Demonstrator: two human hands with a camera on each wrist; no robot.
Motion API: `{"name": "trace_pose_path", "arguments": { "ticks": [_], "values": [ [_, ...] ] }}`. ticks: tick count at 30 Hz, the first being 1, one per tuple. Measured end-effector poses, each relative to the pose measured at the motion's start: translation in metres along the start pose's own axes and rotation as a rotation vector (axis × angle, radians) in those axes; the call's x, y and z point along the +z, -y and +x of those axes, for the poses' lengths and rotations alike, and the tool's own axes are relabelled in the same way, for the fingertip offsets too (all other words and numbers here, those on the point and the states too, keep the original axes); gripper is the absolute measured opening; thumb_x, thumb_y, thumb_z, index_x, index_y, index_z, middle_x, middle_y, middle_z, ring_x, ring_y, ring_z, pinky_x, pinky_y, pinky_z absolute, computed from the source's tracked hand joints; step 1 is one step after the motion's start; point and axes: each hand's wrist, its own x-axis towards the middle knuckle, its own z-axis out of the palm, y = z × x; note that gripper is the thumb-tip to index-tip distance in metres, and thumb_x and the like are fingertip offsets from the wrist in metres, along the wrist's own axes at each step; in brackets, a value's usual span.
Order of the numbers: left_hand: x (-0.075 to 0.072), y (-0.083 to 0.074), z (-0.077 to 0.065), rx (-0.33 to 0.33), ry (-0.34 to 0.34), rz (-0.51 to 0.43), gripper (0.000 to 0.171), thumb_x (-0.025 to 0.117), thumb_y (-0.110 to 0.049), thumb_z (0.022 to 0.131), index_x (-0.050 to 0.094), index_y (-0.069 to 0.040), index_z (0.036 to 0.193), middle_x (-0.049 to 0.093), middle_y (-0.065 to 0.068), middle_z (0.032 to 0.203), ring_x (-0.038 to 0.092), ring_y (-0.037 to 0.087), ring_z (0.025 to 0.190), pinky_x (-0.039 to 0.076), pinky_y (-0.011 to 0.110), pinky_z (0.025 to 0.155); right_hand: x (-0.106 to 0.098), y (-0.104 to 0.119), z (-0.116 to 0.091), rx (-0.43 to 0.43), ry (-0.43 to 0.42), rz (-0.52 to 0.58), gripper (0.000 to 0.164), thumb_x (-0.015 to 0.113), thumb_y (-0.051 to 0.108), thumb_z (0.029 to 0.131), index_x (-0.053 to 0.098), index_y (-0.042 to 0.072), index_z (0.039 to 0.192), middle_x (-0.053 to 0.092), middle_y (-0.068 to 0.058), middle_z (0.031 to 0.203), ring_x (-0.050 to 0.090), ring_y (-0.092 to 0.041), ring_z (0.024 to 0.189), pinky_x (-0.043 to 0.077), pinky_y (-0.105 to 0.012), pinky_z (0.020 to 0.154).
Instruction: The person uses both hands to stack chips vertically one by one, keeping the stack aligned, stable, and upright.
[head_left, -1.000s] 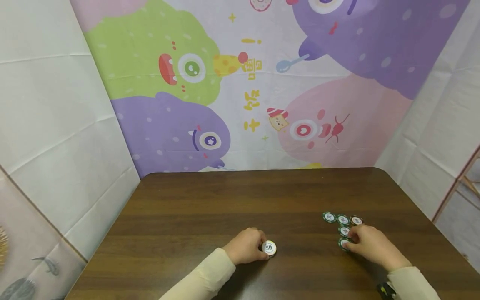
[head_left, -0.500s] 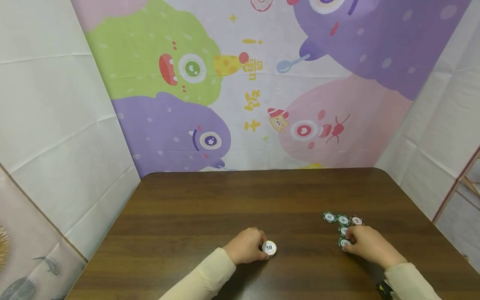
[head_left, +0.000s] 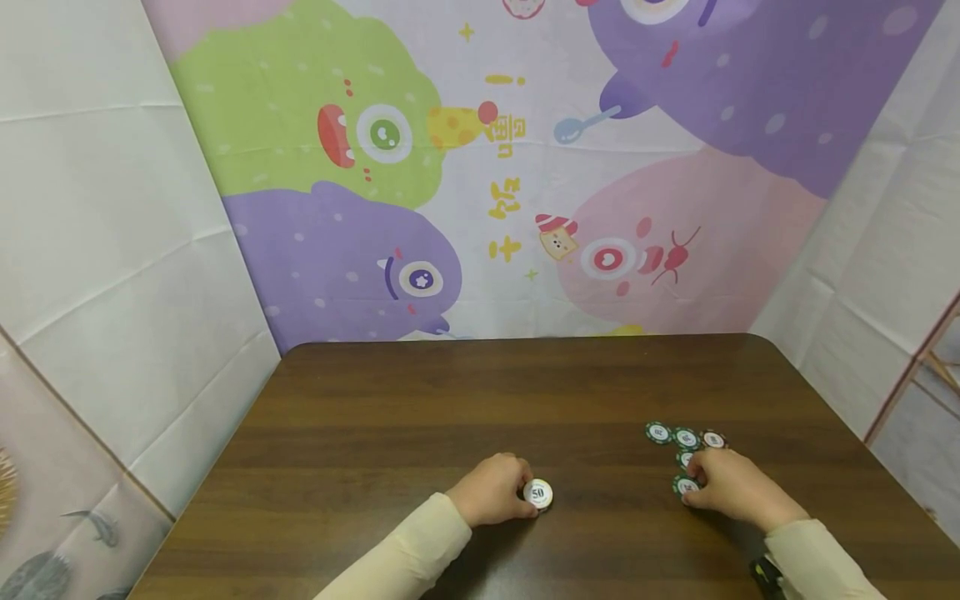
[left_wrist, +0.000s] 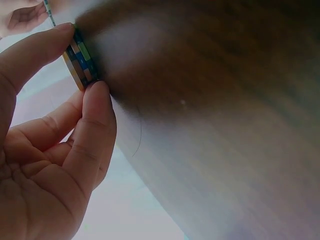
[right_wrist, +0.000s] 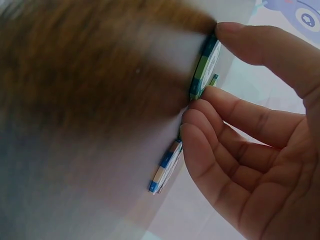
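My left hand (head_left: 491, 490) pinches a short stack of poker chips (head_left: 537, 495) by its edge, the top one white and marked 50. In the left wrist view, thumb and fingertips grip opposite sides of the stack (left_wrist: 81, 59), whose edges show green, blue and tan blocks. My right hand (head_left: 738, 490) holds a green poker chip (head_left: 684, 485) between thumb and fingers, flat at the tabletop. Just beyond it lies another green chip (head_left: 682, 459), partly covered by the fingers. Farther back, two green chips (head_left: 658, 432) and a dark reddish chip (head_left: 713, 439) form a row.
The brown wooden table (head_left: 420, 400) has rounded far corners. A cloth backdrop (head_left: 510, 300) with cartoon monsters hangs behind it, and pale cloth panels (head_left: 135, 208) stand at both sides. A dark band (head_left: 767, 577) sits at the right wrist.
My right hand has shifted slightly left, and the nearest green chip has slid a little left with it. The left hand and its stack stay where they were.
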Motion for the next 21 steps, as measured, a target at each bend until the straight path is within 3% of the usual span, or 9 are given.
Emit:
{"name": "trace_pose_path", "arguments": {
  "ticks": [15, 17, 19, 21],
  "values": [
    [0.0, 0.0, 0.0, 0.009, 0.0, 0.019, 0.028, 0.085, -0.026, 0.074, 0.068, -0.011, 0.089, 0.054, -0.007, 0.073, 0.041, 0.002, 0.066, 0.037, 0.017, 0.06, 0.0, 0.005, 0.003, -0.067, -0.016, 0.002, 0.029, 0.078, 0.02, 0.075, 0.051, 0.015, 0.066, 0.04, 0.009, 0.059, 0.036, -0.004, 0.053, 0.028, -0.022, 0.051],
    [-0.001, 0.0, -0.001, 0.009, -0.001, 0.017, 0.028, 0.085, -0.026, 0.074, 0.068, -0.01, 0.09, 0.054, -0.007, 0.074, 0.041, 0.002, 0.067, 0.037, 0.018, 0.061, -0.001, 0.008, 0.005, -0.077, -0.02, 0.009, 0.026, 0.078, 0.021, 0.076, 0.054, 0.015, 0.068, 0.042, 0.009, 0.061, 0.037, -0.004, 0.054, 0.031, -0.023, 0.052],
    [-0.001, 0.0, -0.001, 0.006, -0.001, 0.013, 0.028, 0.085, -0.026, 0.074, 0.068, -0.01, 0.091, 0.055, -0.006, 0.074, 0.041, 0.002, 0.067, 0.038, 0.018, 0.061, -0.003, 0.013, 0.007, -0.097, -0.03, 0.002, 0.023, 0.078, 0.022, 0.077, 0.058, 0.015, 0.071, 0.045, 0.009, 0.062, 0.038, -0.003, 0.055, 0.042, -0.029, 0.062],
    [0.0, 0.0, -0.001, 0.007, 0.0, 0.013, 0.029, 0.085, -0.026, 0.074, 0.069, -0.01, 0.091, 0.055, -0.006, 0.074, 0.042, 0.002, 0.067, 0.038, 0.018, 0.061, -0.004, 0.019, 0.01, -0.115, -0.028, 0.004, 0.021, 0.078, 0.022, 0.078, 0.059, 0.015, 0.071, 0.046, 0.01, 0.062, 0.038, -0.003, 0.055, 0.042, -0.031, 0.064]
  ]
}}
